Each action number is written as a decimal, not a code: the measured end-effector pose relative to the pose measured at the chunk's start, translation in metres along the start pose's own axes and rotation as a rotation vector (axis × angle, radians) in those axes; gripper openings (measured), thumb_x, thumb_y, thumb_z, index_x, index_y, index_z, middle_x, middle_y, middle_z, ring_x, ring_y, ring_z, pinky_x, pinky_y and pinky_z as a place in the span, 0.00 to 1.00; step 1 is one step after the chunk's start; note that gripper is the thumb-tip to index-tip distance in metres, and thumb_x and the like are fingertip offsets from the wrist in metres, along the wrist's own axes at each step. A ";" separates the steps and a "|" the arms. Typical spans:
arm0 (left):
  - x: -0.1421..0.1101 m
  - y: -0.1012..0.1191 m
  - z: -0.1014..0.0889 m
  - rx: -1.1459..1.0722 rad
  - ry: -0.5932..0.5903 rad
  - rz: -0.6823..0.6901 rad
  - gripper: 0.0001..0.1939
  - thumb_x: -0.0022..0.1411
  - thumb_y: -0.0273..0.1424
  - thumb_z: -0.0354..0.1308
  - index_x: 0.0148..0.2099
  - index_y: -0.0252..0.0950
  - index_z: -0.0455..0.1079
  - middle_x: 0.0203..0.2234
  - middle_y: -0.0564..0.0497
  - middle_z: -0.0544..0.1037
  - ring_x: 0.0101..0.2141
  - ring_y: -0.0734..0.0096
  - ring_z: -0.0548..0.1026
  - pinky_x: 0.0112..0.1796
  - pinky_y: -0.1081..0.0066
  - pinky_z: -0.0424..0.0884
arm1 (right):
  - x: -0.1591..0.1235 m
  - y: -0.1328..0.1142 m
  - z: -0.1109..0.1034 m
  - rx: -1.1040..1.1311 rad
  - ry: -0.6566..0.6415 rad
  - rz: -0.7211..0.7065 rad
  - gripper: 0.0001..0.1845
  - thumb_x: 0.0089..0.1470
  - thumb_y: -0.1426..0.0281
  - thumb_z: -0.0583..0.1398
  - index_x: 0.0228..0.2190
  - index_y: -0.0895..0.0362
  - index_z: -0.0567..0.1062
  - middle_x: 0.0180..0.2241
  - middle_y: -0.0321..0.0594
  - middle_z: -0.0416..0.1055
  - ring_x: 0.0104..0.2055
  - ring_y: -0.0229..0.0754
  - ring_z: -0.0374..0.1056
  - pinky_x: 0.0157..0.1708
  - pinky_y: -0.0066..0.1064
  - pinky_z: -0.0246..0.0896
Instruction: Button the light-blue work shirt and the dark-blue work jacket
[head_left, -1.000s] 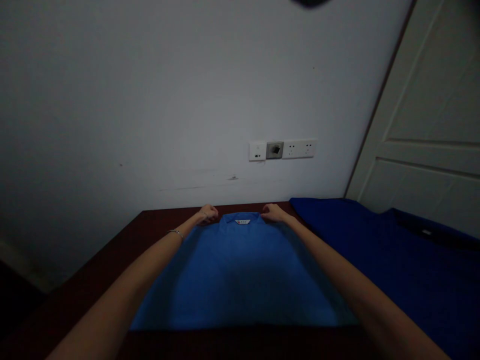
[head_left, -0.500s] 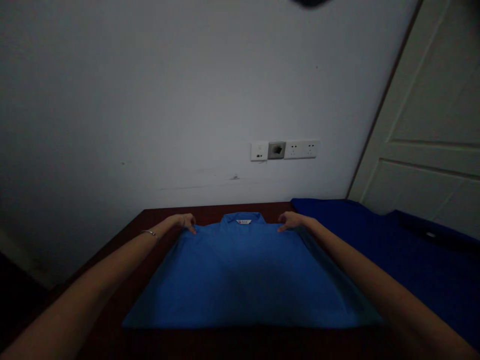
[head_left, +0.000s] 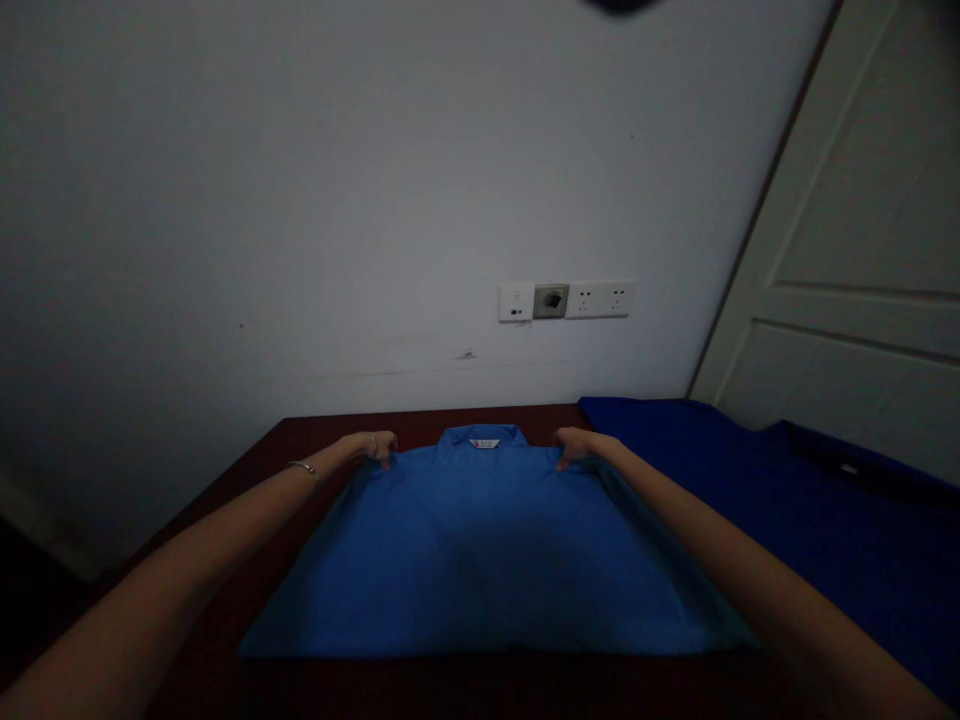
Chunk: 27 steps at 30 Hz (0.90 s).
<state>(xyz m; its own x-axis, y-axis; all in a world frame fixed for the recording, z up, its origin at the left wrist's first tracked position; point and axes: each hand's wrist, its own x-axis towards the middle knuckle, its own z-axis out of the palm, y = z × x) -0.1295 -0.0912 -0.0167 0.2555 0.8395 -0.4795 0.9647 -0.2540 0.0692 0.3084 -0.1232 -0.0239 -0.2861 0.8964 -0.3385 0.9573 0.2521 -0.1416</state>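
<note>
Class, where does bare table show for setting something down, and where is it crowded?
Bare table shows left of the shirt, past the left hand, and as a thin strip between collar and wall. On the right it is crowded: dark-blue cloth lies beyond the right hand. In front of the shirt it is too dark to judge.

White sockets (head_left: pixel 600 299) sit on a pale wall (head_left: pixel 337 200), left of a panelled door (head_left: pixel 870 230).
</note>
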 end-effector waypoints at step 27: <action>-0.052 -0.007 -0.059 -0.188 0.048 0.091 0.16 0.35 0.30 0.60 0.32 0.32 0.68 0.23 0.54 0.72 0.27 0.72 0.68 0.27 0.76 0.63 | -0.067 -0.007 -0.042 -0.052 0.243 -0.152 0.17 0.38 0.67 0.61 0.34 0.60 0.73 0.35 0.43 0.72 0.37 0.43 0.67 0.33 0.26 0.57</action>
<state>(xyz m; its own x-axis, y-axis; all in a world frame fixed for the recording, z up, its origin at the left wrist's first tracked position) -0.1462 -0.1045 0.0589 0.3408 0.8401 -0.4219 0.9312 -0.2398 0.2746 0.3230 -0.1693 0.0390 -0.4138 0.9065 -0.0839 0.9070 0.4026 -0.1239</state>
